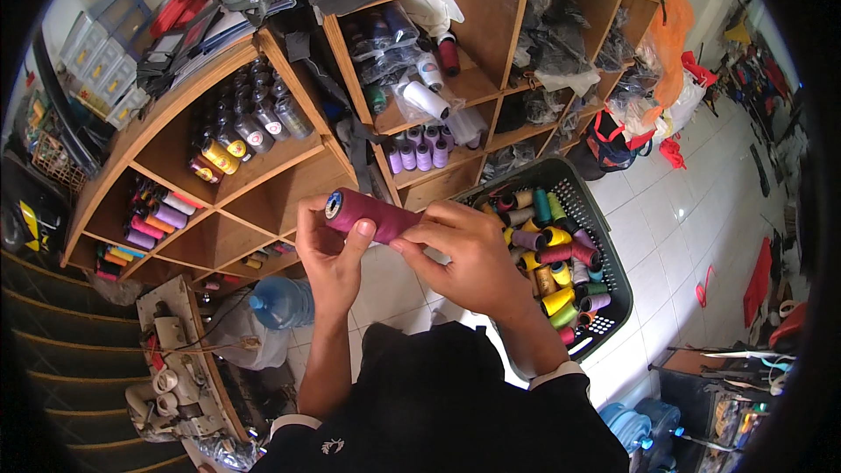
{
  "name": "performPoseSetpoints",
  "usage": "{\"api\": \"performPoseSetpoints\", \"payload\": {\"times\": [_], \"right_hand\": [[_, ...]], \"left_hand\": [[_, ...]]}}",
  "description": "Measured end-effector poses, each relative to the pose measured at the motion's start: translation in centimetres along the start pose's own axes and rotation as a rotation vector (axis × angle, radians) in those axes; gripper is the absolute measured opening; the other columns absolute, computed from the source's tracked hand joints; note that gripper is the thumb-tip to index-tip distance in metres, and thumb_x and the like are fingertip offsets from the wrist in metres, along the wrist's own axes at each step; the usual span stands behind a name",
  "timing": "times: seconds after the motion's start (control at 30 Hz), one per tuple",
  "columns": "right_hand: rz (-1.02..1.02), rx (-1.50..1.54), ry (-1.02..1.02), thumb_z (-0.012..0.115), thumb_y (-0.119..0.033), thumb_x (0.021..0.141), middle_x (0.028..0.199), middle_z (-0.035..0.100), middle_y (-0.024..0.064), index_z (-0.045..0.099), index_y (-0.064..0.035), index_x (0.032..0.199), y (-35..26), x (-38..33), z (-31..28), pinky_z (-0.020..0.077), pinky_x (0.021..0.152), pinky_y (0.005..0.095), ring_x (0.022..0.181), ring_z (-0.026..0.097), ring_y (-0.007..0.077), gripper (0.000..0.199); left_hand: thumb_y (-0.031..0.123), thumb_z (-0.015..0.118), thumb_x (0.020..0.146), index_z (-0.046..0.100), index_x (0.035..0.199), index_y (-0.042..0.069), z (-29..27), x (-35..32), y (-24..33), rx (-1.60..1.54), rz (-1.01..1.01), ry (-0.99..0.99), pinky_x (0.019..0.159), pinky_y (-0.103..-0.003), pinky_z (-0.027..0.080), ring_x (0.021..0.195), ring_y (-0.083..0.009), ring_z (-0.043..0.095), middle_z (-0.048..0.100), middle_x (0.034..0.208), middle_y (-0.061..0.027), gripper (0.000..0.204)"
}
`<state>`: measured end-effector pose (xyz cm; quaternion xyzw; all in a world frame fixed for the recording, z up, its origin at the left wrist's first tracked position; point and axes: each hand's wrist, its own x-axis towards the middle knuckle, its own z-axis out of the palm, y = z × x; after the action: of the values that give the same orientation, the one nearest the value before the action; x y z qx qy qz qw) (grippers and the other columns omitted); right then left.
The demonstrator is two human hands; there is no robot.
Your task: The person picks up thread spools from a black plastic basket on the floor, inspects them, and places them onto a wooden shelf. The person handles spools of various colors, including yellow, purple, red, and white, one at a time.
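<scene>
Head view looks down on our two hands holding one maroon thread spool (pixel 363 213) in the air, in front of the lower cubbies of a wooden shelf unit (pixel 263 177). Our left hand (pixel 328 250) wraps the spool's left end, its thumb pressed up onto the winding and the other fingers curled behind, so it is clenched around the spool. Our right hand (pixel 464 254) grips the spool's right end, with the fingers bent over the top and the fingertips pinched against the thread; whether they also nip a loose thread end we cannot tell, since it is too fine to see. The spool lies nearly level, its pale end cap facing left. Just right of our right hand stands a black plastic basket (pixel 613 285) on the white tiled floor (pixel 674 201), filled with spools of many colours. The shelf's cubbies hold more spools: purple ones (pixel 420 154) in a row near the middle, dark ones (pixel 250 118) in an upper left cubby, mixed colours (pixel 153 215) at the lower left edge. A blue water bottle (pixel 280 302) lies on the floor below the shelf, beside our left forearm.
</scene>
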<state>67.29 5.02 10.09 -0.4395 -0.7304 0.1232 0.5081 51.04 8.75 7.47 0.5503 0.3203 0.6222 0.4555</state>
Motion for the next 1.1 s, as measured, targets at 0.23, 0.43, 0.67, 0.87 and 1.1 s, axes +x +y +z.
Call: {"api": "performPoseSetpoints", "payload": {"times": [0.23,0.43,0.67,0.87,1.1], "right_hand": [[0.195,0.411,-0.089,0.073,-0.006,0.076,0.071,0.059,0.0036,0.066,-0.0019,0.078,1.7,0.1,0.2,0.0425,0.056,0.0253,0.062,0.056,0.0111,0.008],[0.526,0.983,-0.167,0.069,-0.008,0.082,0.078,0.061,0.0002,0.064,-0.0018,0.083,4.1,-1.3,2.5,0.0433,0.062,0.0225,0.069,0.055,0.0067,0.008],[0.667,0.727,0.117,0.068,-0.012,0.083,0.092,0.061,0.005,0.061,-0.0005,0.102,5.3,-3.9,4.3,0.0456,0.076,0.0263,0.083,0.058,0.0122,0.023],[0.111,0.028,0.075,0.077,-0.017,0.072,0.118,0.054,0.0165,0.053,-0.0018,0.122,0.7,-3.0,5.0,0.0425,0.093,0.0388,0.108,0.053,0.0308,0.057],[0.284,0.231,0.119,0.078,-0.014,0.071,0.108,0.062,0.0163,0.062,-0.0002,0.11,2.5,-4.1,8.4,0.0486,0.085,0.0353,0.097,0.062,0.03,0.045]], "left_hand": [[0.015,0.066,0.086,0.054,0.099,0.003,-1.5,0.0,0.1,-0.093,-0.23,-0.115,0.073,-0.023,0.043,0.08,-0.0072,0.054,0.059,0.086,-0.001,0.021],[0.022,0.062,0.088,0.054,0.1,0.004,-2.0,-0.4,-0.3,-0.22,-0.326,-0.12,0.072,-0.023,0.043,0.08,-0.0072,0.054,0.059,0.086,-0.0005,0.023],[0.025,0.066,0.088,0.051,0.092,0.005,-2.3,-0.2,-0.7,-0.089,-0.356,0.06,0.066,-0.025,0.046,0.073,-0.0087,0.056,0.06,0.083,-0.0035,0.024],[0.023,0.072,0.083,0.049,0.086,0.005,-3.1,-0.3,-1.6,0.073,-0.345,0.165,0.06,-0.023,0.047,0.068,-0.0095,0.057,0.061,0.078,-0.0058,0.03],[0.013,0.074,0.081,0.049,0.087,0.002,-3.1,-1.3,-2.6,0.152,-0.286,0.125,0.064,-0.022,0.049,0.075,-0.0093,0.059,0.06,0.083,-0.0058,0.028]]}}
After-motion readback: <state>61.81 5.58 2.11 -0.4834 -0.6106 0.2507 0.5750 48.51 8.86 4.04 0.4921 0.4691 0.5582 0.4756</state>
